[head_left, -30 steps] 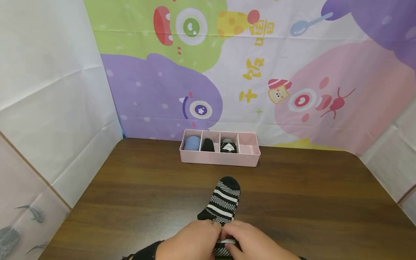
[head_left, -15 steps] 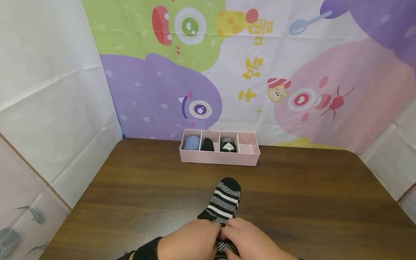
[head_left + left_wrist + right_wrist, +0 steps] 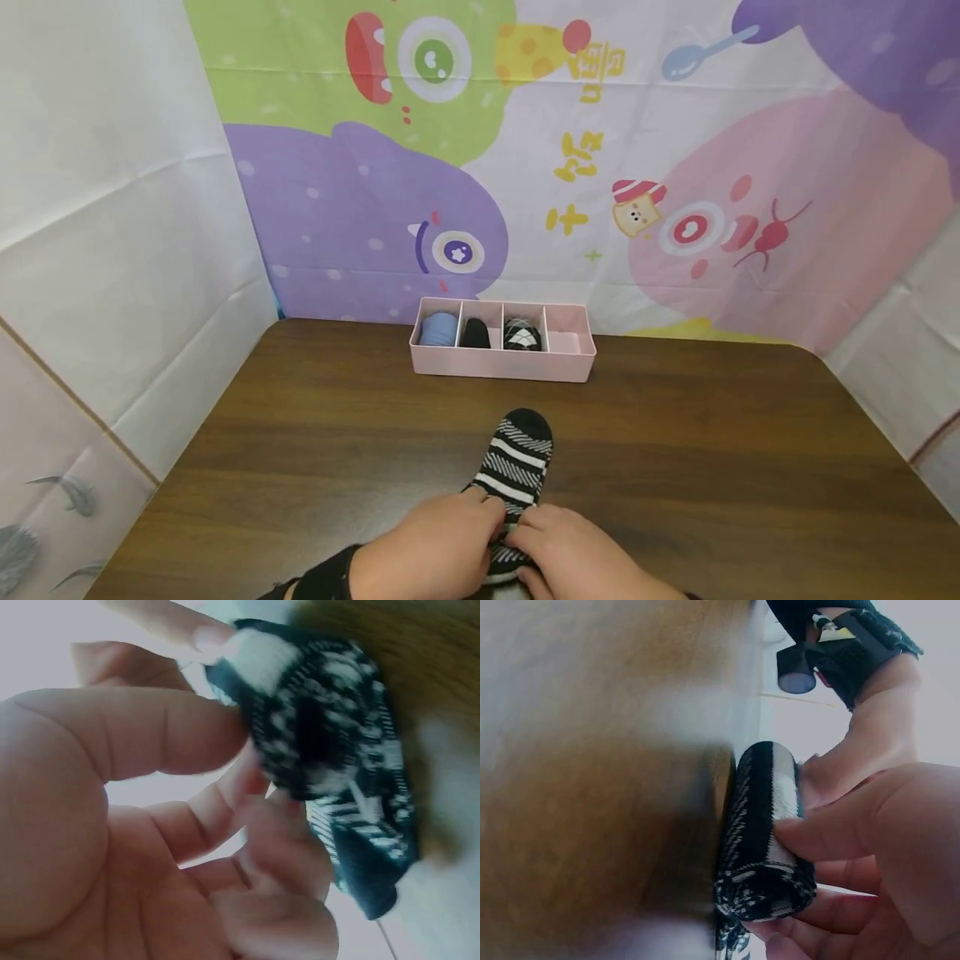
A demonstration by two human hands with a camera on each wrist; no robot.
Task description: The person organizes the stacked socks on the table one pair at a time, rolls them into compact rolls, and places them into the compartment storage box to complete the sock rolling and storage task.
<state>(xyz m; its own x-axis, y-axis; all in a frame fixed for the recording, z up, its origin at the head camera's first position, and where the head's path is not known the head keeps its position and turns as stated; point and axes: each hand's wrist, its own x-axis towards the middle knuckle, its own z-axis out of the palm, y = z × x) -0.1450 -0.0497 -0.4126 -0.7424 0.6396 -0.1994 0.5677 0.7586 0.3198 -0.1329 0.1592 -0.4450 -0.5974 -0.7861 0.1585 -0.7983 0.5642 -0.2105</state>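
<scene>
A black sock with white and grey stripes point(image 3: 517, 467) lies on the table, its toe pointing at the box. Its cuff end is wound into a tight roll point(image 3: 769, 825), seen end-on as a spiral in the left wrist view. My left hand point(image 3: 431, 546) holds the roll's left end, thumb and a fingertip against the knit. On the right end, my right hand point(image 3: 577, 554) presses its thumb point(image 3: 810, 832) on the white band, with the fingers curled beneath. The left hand covers the sock's heel in the head view.
Beyond the toe, a pink divided box point(image 3: 498, 364) stands at the table's point(image 3: 712, 450) back edge. Its compartments hold a blue rolled sock point(image 3: 438, 330), a black one point(image 3: 476, 334) and a black-and-white diamond-patterned one point(image 3: 522, 335). A cartoon-printed cloth point(image 3: 360, 200) hangs behind.
The left hand has shifted forward over the sock's heel. The cuff end is rolled further toward the toe, and the right hand stays close beside it.
</scene>
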